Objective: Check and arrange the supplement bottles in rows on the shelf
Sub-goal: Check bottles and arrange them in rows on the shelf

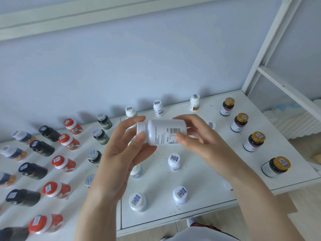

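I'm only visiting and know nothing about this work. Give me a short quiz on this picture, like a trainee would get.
1. True or false: the white bottle in the person's hands is held upright.
2. How many gold-capped bottles stand at the right end of the shelf? A two, B four, C six.
3. Fill in: the held bottle's cap sits at the ____ hand.
Key: 1 false, it lies sideways between the left hand and the right hand; 2 B; 3 left.
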